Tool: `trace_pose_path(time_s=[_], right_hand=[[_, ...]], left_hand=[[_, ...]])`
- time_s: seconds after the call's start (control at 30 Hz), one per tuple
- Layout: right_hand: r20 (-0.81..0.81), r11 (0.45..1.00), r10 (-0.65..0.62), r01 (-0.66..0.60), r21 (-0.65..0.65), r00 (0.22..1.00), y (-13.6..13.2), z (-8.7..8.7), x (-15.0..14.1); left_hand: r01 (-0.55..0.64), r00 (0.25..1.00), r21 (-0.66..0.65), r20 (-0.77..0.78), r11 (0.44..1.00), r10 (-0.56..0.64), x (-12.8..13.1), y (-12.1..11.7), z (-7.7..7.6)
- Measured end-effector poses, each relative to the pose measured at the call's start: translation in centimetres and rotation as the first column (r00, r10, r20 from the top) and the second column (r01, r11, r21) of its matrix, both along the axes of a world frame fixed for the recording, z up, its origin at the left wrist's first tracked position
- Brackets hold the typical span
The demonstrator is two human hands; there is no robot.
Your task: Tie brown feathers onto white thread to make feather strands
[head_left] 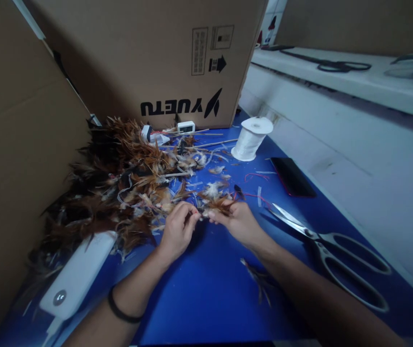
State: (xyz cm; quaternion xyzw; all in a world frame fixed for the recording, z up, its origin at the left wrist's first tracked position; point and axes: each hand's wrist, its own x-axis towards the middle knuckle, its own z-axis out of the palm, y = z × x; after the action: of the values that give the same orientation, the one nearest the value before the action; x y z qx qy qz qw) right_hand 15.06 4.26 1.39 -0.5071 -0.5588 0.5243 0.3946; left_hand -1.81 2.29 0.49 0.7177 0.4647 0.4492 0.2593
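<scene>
Brown and white feathers (222,206) form a small bunch in my right hand (240,219), whose thumb and fingers are closed round its base. My left hand (181,226) is pinched right beside that base, fingertips together; what they grip, if anything, is too small to make out. A large pile of brown and black feathers (134,164) spreads left of and behind my hands. On the blue table below my right wrist lies a small loose tuft of feathers (259,279).
Open-bladed scissors (311,234) lie at the right, near a dark phone (293,177) and a white ribbon spool (251,140). A white power-bank-like device (79,274) rests at left. Cardboard boxes (148,58) wall the back and left. More scissors (336,65) lie on a ledge (368,86).
</scene>
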Motion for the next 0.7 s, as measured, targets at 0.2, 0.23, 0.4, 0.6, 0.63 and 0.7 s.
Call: trace_pose_path(time_s=[0.2,0.23,0.4,0.6,0.63,0.7], right_hand=[[-0.076,0.996,-0.08,0.078,-0.032,0.994,0.7,-0.1,0.5],[-0.104,0.993,-0.112,0.108,-0.04,0.988,0.8,-0.1,0.7],[-0.15,0.989,-0.143,0.136,-0.055,0.978,1.3,0.1,1.6],[-0.183,0.99,-0.132,0.119,-0.081,0.974,1.4,0.1,1.6],[-0.188,0.987,-0.149,0.136,-0.081,0.971,1.5,0.1,1.7],[-0.213,0.981,-0.192,0.18,-0.075,0.958,1.7,0.3,1.8]], left_hand=[[0.053,0.997,-0.003,0.057,0.999,-0.052,-0.2,-0.3,0.3],[0.031,0.995,-0.029,0.1,0.999,-0.028,-0.3,-0.3,0.2],[0.04,0.918,-0.296,0.388,0.954,0.082,-0.2,0.0,-0.5],[0.17,0.851,-0.412,0.52,0.895,0.078,0.3,0.5,-0.7],[0.179,0.837,-0.419,0.541,0.89,0.087,0.3,0.6,-0.8],[0.184,0.812,-0.435,0.572,0.882,0.113,0.3,0.7,-0.8]])
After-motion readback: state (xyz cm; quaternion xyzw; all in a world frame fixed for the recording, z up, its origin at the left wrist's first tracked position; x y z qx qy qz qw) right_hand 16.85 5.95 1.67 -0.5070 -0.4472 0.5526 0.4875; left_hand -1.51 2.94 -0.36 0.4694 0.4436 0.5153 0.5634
